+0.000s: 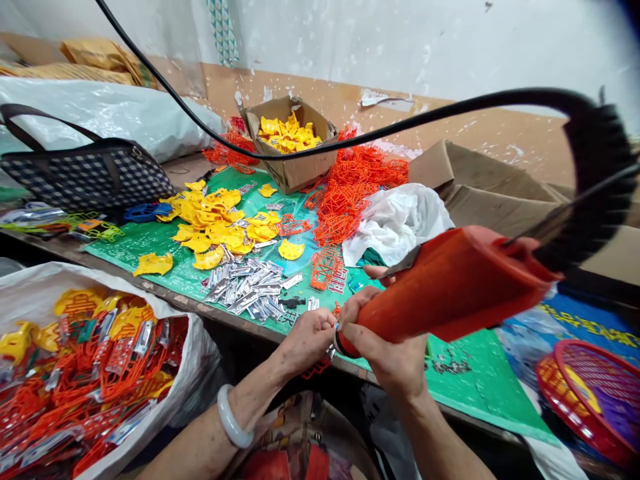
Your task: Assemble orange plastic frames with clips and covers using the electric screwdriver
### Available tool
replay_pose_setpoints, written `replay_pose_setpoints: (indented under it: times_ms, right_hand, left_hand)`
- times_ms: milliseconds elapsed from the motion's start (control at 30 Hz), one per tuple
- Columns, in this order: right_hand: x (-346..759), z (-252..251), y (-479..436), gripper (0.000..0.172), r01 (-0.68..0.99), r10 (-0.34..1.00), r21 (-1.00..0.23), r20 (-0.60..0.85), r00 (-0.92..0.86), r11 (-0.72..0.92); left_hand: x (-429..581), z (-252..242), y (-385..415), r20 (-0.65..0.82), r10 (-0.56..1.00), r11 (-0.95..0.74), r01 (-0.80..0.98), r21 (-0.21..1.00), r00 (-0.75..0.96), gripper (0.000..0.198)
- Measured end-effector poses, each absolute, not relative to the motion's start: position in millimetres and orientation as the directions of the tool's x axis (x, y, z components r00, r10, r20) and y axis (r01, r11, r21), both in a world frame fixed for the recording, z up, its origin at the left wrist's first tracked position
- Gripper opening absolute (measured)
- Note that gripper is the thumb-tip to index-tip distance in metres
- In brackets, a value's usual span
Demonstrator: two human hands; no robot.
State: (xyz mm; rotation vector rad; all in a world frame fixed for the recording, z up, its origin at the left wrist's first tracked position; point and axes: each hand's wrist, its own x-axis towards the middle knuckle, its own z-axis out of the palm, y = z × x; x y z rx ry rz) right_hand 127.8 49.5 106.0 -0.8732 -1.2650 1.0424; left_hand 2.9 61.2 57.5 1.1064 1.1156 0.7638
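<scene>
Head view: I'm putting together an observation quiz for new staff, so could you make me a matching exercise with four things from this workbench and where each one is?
1. orange tool
2. white bangle
3. checked bag
4. silver pieces

A. in front of a pale plastic bundle
B. on the green sheet, beside yellow pieces
C. around the left forearm
D. gripped in the right hand

Pairs: 1-D, 2-C, 3-A, 4-B

A smooth, pale bangle [227, 419] rings your left forearm [267, 390]; right of the bangle, your patterned brownish clothing [295, 427] shows red patches.
</scene>
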Motion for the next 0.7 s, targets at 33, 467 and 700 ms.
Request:
replay_pose_setpoints:
  times_ms: [33,467,700]
  right_hand:
    - [128.8,106.7,49.1,0.012,-0.164,0.946,-0.934,0.325,-0.012,0.318]
    - [162.0,131.2,64.5,0.054,-0.23,0.898,-0.888,0.326,0.297,0.398]
    - [182.6,121.7,74.0,0.061,-0.152,0.884,-0.938,0.226,0.41,0.31]
  left_hand:
    - [1.5,57.8,61.4,-0.296,0.909,0.298,0.04,0.954,0.294,0.021]
    - [-17.3,59.5,55.5,-0.299,0.865,0.348,-0.051,0.936,0.404,0.032]
    - [-23.0,54.9,46.1,-0.342,0.821,0.46,-0.175,0.871,0.458,0.021]
